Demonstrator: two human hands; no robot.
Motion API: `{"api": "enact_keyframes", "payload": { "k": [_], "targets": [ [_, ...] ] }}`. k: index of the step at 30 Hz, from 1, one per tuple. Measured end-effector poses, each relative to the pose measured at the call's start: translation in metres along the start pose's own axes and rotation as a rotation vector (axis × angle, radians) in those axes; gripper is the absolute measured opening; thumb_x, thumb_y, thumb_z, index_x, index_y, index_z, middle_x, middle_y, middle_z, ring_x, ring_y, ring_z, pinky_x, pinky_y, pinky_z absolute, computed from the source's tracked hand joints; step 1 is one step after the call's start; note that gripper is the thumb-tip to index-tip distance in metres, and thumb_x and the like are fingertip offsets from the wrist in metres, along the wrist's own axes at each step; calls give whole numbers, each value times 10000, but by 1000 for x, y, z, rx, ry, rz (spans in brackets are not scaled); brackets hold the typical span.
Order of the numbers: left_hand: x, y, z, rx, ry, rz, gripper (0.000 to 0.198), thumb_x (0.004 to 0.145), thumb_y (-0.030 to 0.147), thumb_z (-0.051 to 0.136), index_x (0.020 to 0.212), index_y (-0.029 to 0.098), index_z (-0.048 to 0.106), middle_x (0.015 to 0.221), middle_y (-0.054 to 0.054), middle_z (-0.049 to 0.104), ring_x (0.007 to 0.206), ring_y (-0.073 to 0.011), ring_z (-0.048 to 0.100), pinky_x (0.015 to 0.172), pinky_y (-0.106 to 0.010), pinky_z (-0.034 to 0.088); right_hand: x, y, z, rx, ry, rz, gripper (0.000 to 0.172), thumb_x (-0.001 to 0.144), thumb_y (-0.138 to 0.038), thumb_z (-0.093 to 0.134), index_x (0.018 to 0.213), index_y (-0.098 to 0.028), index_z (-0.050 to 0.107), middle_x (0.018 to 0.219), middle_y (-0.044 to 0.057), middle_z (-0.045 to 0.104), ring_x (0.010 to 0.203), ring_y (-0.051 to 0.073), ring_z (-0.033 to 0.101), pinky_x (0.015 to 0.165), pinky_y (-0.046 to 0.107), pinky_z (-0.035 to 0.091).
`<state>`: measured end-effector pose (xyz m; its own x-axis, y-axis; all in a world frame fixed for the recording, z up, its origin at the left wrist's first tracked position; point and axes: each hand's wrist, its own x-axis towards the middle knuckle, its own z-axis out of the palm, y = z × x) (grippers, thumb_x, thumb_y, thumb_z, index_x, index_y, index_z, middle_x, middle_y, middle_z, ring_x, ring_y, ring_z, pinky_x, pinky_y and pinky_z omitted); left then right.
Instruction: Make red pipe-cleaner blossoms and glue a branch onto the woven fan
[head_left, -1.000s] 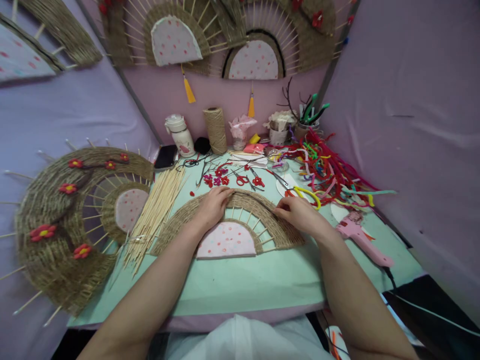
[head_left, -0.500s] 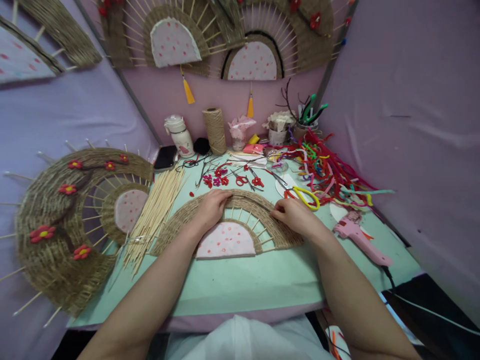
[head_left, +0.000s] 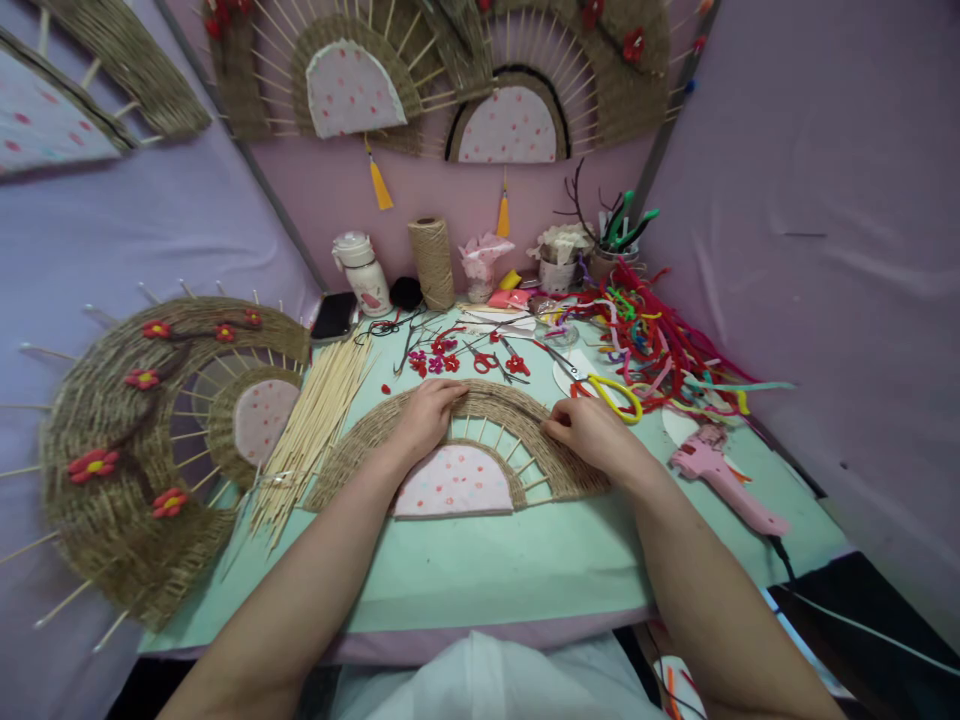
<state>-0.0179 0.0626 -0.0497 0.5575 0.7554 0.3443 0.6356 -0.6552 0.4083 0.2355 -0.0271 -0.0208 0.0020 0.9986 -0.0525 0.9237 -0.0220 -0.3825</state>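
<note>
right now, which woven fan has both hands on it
The fan between the forearms: left hand and right hand are on its woven band; neither touches another fan.

The fan (head_left: 574, 462) lies on the table (head_left: 495, 575) — sticks (head_left: 319, 420) to its left, another fan (head_left: 105, 420) beyond them. Behind it are flowers (head_left: 418, 363), scissors (head_left: 576, 373) to their right; the glue gun (head_left: 731, 485) lies right, pipe cleaners (head_left: 660, 345) behind. Along the back — left to right — phone (head_left: 334, 317), bottle (head_left: 363, 275), twine (head_left: 432, 265).
</note>
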Motion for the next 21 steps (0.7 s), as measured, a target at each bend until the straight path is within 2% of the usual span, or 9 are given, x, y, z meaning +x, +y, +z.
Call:
{"api": "enact_keyframes", "payload": {
  "k": [5, 9, 13, 17, 21],
  "targets": [
    [1, 2, 2, -2, -4, 8, 329, 919, 145, 443, 1125, 172, 697, 1134, -93, 696, 1054, -217, 609, 983, -395, 480, 1, -1, 1, -32, -8, 31, 198, 838, -275, 564, 723, -178, 694, 742, 73, 704, 723, 171, 591, 615, 258, 324],
    [1, 2, 3, -14, 20, 14, 331, 930, 162, 436, 1160, 183, 673, 1119, -88, 701, 1033, -206, 618, 973, -392, 487, 1, 0, 1, -33, -14, 31, 246, 859, -337, 563, 725, -176, 692, 751, 81, 707, 729, 178, 594, 616, 263, 324],
    [0, 1, 0, 2, 53, -52, 347, 928, 166, 428, 1192, 188, 651, 1105, -84, 704, 1036, -201, 622, 963, -379, 494, 0, -1, -2, -32, -5, 31, 310, 895, -384, 529, 740, -172, 695, 768, 92, 713, 739, 188, 600, 623, 271, 328],
    [0, -4, -12, 46, 105, -157, 362, 909, 156, 442, 1210, 166, 645, 1153, -94, 697, 1073, -216, 621, 990, -384, 479, 0, -1, -4, -43, 16, 56, 354, 922, -411, 492, 773, -171, 704, 792, 103, 721, 757, 204, 611, 622, 283, 325],
    [1, -10, -33, 54, 176, -280, 342, 888, 156, 468, 1161, 165, 673, 1159, -84, 706, 1093, -220, 630, 1006, -374, 473, 0, -1, -4, -20, 50, 59, 331, 921, -380, 496, 779, -172, 710, 804, 94, 721, 769, 199, 616, 625, 276, 334]
  ]
}}
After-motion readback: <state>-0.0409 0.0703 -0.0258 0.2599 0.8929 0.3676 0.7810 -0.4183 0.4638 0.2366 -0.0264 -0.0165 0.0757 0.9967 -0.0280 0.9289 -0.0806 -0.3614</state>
